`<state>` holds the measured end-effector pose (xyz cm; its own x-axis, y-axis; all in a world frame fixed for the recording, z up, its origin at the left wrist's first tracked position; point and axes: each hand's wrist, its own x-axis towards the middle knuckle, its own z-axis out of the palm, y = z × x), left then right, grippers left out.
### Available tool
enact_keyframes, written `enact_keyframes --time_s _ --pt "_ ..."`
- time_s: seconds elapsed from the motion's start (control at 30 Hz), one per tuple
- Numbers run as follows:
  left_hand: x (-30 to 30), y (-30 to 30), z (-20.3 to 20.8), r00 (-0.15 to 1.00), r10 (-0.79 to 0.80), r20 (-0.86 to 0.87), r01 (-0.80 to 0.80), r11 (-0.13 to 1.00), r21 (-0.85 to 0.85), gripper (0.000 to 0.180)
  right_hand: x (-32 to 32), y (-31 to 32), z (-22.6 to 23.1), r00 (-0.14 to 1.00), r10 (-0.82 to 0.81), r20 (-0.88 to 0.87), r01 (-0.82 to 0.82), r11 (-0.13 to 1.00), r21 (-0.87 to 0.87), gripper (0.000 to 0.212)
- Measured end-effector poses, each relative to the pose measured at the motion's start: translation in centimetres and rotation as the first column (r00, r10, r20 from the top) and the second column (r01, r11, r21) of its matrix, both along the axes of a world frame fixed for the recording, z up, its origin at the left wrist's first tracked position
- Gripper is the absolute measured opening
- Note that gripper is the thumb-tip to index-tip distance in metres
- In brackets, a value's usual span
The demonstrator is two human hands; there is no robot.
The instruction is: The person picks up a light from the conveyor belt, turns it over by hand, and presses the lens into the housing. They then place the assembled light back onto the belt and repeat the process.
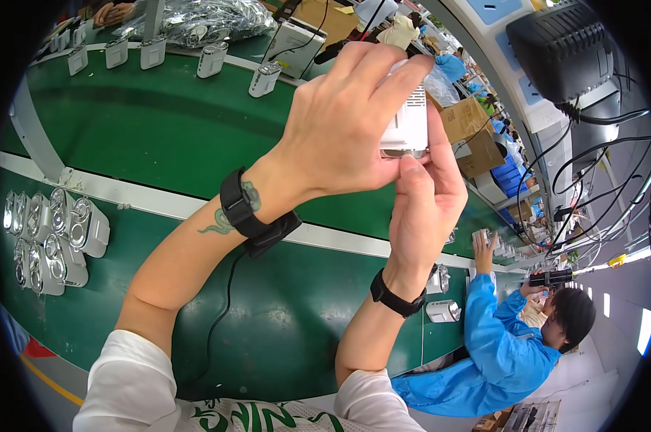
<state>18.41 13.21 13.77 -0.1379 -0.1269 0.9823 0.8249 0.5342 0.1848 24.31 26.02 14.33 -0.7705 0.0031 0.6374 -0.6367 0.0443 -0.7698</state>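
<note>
Up in front of me, above the green belt (174, 137), I hold a small white boxy device (412, 129) with rows of vent slots on its face. My left hand (340, 119) wraps over its left side and top, hiding much of it. From the right, the fingers of my right hand (427, 194) close round its side, and the thumb presses at the lower edge, where a clear or shiny part shows. What kind of device it is cannot be told. Black bands sit on both of my wrists.
Several similar white devices (69, 255) stand on the green worktable (289, 317) at left. More line the belt's far side, near a white box (296, 45) and clear plastic bags (203, 21). A blue-clad co-worker (498, 353) works at right, under a black power unit (559, 50) with cables.
</note>
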Motion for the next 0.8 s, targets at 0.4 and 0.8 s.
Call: enact_keyframes --time_s 0.4,0.8 --pt "-0.3 -0.5 -0.2 0.997 0.006 -0.071 -0.006 1.0 -0.005 0.08 0.7 -0.8 0.1 1.0 -0.01 -0.007 0.01 1.0 -0.001 0.056" --pt "-0.7 -0.6 -0.8 0.991 0.038 -0.126 -0.03 0.998 0.06 0.077 1.1 -2.3 0.0 0.998 -0.069 0.01 0.07 0.997 -0.036 0.054"
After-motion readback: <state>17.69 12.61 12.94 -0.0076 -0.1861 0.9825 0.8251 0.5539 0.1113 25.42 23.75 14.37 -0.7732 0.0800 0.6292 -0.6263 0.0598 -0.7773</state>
